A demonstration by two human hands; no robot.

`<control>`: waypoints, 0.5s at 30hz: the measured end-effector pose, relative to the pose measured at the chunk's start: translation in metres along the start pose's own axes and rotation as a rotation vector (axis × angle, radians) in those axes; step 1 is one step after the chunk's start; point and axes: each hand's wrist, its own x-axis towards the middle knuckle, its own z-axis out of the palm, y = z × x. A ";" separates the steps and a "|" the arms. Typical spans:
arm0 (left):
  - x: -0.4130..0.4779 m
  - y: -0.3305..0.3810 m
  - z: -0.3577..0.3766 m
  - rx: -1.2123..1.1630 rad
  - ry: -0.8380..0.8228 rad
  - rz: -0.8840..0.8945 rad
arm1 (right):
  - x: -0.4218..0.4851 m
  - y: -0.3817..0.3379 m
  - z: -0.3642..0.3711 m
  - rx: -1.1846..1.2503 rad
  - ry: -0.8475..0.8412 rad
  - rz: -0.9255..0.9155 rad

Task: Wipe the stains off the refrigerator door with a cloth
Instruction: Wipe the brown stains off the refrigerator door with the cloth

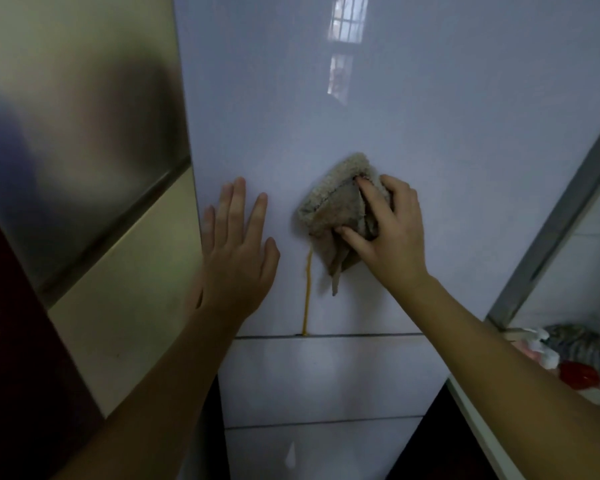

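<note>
The glossy white refrigerator door [378, 116] fills the middle of the head view. A thin yellow-orange streak [307, 292] runs down it to the door's bottom seam. My right hand [392, 230] presses a folded beige cloth [336, 209] flat against the door, just above and right of the streak's top end. A corner of the cloth hangs down beside the streak. My left hand [238, 251] lies flat on the door with fingers spread, left of the streak, holding nothing.
Below the seam are two white drawer fronts [326, 375]. A steel and cream panel [94, 168] stands to the left. At the right, a counter ledge [471, 403] carries a red object [581, 375], a white bottle [542, 348] and a grey cloth [579, 344].
</note>
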 end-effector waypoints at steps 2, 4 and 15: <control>-0.001 0.001 -0.001 -0.006 0.004 0.006 | 0.000 -0.002 -0.001 0.003 -0.004 0.012; 0.000 0.000 0.000 -0.001 0.006 0.009 | 0.001 -0.003 0.000 0.015 -0.007 0.020; -0.051 -0.019 0.033 0.074 0.047 0.093 | -0.045 -0.006 0.039 0.057 -0.074 -0.168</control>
